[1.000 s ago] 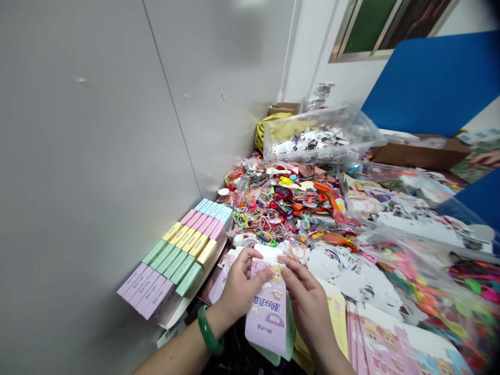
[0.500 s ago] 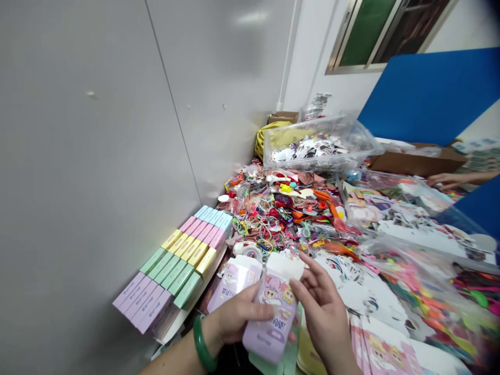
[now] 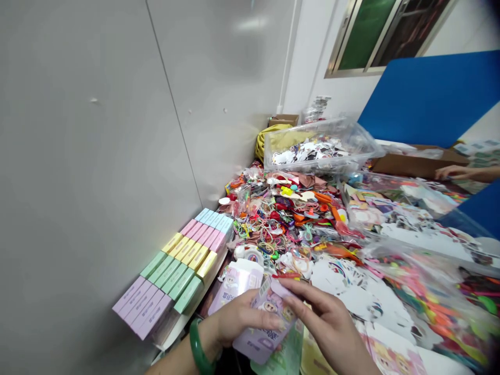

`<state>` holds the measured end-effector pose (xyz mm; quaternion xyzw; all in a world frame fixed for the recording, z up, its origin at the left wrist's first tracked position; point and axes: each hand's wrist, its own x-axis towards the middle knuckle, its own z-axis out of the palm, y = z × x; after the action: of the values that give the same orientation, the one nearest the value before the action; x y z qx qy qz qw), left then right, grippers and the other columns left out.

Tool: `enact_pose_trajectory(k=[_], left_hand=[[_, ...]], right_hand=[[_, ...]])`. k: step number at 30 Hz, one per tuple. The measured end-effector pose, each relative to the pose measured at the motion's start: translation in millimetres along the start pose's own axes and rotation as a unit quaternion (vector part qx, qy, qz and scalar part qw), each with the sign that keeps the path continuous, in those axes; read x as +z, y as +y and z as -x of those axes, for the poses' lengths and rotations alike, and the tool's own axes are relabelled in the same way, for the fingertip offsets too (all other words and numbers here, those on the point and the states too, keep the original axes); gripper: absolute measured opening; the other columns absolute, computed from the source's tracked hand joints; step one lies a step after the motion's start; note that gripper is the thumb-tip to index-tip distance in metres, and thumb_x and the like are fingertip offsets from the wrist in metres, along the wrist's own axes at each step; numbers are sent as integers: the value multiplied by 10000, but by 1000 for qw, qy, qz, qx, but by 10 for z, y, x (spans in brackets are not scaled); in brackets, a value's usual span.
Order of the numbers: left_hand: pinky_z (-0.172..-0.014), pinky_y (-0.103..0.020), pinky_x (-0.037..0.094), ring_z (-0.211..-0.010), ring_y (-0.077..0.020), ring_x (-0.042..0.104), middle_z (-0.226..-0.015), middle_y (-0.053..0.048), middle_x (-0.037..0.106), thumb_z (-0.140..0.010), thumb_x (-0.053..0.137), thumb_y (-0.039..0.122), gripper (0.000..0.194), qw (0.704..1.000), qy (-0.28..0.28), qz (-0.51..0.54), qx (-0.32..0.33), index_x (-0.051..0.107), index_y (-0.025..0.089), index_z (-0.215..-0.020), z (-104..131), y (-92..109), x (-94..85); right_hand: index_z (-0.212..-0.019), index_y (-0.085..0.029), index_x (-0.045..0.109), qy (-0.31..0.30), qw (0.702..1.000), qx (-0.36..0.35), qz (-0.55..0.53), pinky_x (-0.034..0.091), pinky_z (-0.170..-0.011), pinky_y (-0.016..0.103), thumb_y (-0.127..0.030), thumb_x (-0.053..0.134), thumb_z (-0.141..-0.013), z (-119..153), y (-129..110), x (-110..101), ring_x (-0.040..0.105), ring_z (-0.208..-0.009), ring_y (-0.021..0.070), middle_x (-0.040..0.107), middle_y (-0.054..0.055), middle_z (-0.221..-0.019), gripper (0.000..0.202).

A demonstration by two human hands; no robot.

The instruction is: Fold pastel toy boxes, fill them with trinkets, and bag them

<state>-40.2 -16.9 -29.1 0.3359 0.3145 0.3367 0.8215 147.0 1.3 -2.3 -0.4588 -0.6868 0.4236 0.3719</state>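
Nearest me, at six o'clock, my wrists run out of frame; fingers hide parts of the purple carton (image 3: 262, 333). My left hand (image 3: 244, 319) pinches its side, thumb across the front, and my right hand (image 3: 322, 312) curls narrowly around its top. Farther, at three o'clock, another person's hand (image 3: 455, 172) is small, its grip unclear.

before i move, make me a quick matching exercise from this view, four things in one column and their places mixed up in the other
Things:
1. purple box
2. green bangle
3. clear tub
4. light blue boxes

Places:
A. beyond the pink boxes
B. between the left hand and right hand
C. around white cut-outs
D. around the left wrist

Right pairs: 1-B, 2-D, 3-C, 4-A
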Motion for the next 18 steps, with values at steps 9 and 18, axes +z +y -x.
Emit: enact_pose_trajectory(k=[9, 18], left_hand=[[-644, -233, 423, -641, -115, 562, -802, -32, 647, -624, 783, 265, 380, 1000, -15, -7, 16, 672, 116, -954, 11, 105, 55], [-702, -260, 395, -740, -150, 551, -847, -21, 634, -682, 747, 247, 366, 997, 0, -70, 24, 660, 150, -1024, -12, 140, 105]], right_hand=[[-984, -275, 747, 8, 993, -121, -9, 555, -819, 339, -280, 597, -857, -13, -69, -64, 681, -917, 211, 739, 58, -963, 197], [-925, -239, 748, 28, 992, -119, -18, 552, -765, 342, -236, 601, -847, -25, -45, -69, 677, -855, 200, 731, 67, -914, 167]])
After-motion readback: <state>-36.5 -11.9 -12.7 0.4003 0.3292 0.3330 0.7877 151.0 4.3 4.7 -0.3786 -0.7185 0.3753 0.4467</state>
